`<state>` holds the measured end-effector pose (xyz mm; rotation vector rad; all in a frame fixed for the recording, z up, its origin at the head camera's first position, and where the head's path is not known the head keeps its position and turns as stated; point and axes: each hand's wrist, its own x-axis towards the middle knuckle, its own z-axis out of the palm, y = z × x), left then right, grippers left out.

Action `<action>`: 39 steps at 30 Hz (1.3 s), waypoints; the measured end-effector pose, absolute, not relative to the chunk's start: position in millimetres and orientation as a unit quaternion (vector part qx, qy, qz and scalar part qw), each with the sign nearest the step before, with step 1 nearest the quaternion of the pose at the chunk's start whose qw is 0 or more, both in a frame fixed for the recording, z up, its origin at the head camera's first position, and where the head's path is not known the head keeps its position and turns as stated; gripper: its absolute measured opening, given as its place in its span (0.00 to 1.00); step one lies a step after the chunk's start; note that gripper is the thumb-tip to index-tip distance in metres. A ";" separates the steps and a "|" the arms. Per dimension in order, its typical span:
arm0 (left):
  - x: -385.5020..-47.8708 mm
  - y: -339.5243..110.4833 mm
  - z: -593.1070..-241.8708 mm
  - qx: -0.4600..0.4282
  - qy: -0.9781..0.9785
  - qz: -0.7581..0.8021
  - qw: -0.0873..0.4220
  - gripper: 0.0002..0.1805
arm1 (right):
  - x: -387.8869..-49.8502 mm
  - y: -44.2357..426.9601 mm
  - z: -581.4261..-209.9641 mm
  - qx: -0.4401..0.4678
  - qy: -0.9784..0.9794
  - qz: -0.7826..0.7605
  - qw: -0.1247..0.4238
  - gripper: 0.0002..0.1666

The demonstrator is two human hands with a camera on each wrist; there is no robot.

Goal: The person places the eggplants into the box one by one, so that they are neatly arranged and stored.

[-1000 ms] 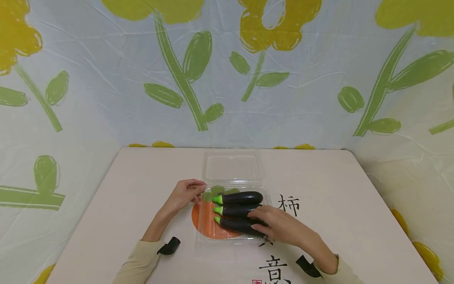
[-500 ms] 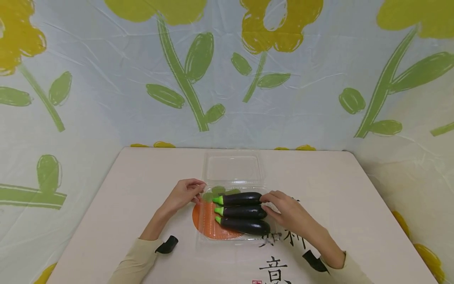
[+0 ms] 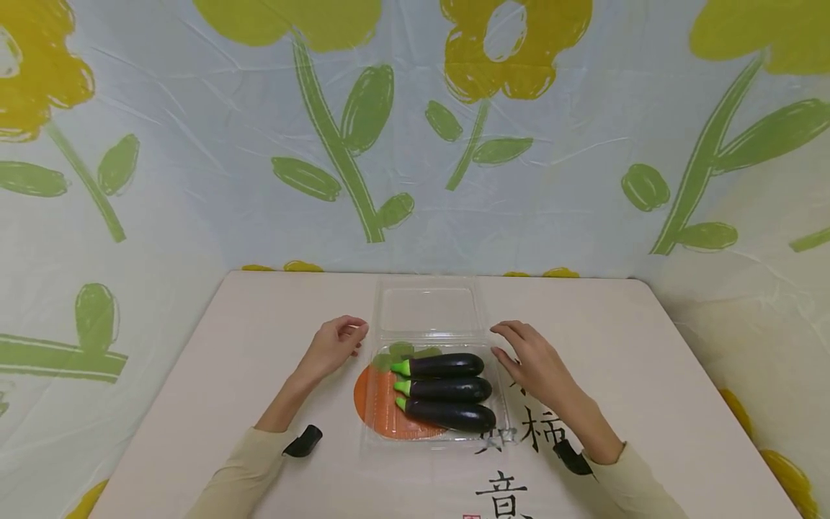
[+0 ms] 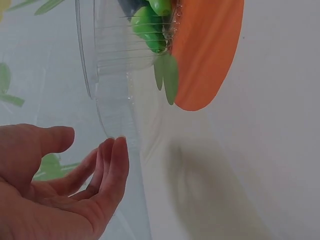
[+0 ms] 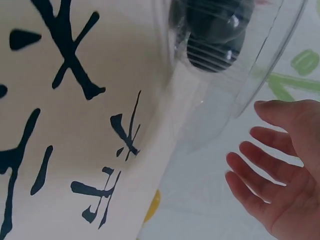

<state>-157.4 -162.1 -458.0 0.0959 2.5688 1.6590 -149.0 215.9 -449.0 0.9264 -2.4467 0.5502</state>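
Three dark eggplants with green stems, the middle eggplant (image 3: 450,390) among them, lie side by side in a clear plastic clamshell container (image 3: 382,432). Its clear lid (image 3: 428,308) is folded back flat toward the far edge of the table. My left hand (image 3: 333,349) is left of the container near the hinge, fingers loosely bent with nothing between them. On the other side my right hand (image 3: 534,360) hovers apart from the container, fingers relaxed and holding nothing. Both wrist views show a gap between thumb and fingers, as on the right hand (image 5: 280,165).
The pale table (image 3: 272,310) bears a printed orange persimmon (image 3: 360,396) with green leaves under the container. Black printed characters (image 3: 502,497) run along its right and near side. A flower-patterned curtain (image 3: 246,144) stands behind and at both sides.
My right hand has let go of the eggplants and moved right and away toward the hinge side. My left hand has drawn slightly off the container's left edge. The eggplants stay in place.
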 end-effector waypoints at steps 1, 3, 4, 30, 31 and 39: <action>-158.4 -161.2 -457.6 0.029 0.842 0.538 0.037 0.17 | -151.5 216.6 -450.7 0.334 -0.890 0.201 0.236 0.22; -160.9 -159.1 -457.1 0.022 0.846 0.532 0.032 0.17 | -156.2 217.6 -453.5 0.325 -0.891 0.206 0.241 0.22; -162.0 -158.0 -457.1 0.020 0.847 0.530 0.030 0.18 | -158.6 218.1 -454.9 0.320 -0.892 0.208 0.243 0.22; -185.7 -144.0 -469.9 -0.007 0.821 0.569 0.033 0.22 | -191.3 205.9 -463.3 0.211 -0.921 0.316 0.089 0.26; -186.0 -143.8 -470.3 -0.007 0.821 0.570 0.035 0.22 | -191.9 205.5 -463.9 0.211 -0.920 0.319 0.086 0.26; -189.2 -141.7 -471.6 0.001 0.810 0.586 0.036 0.21 | -195.1 204.9 -469.3 0.206 -0.913 0.342 0.083 0.24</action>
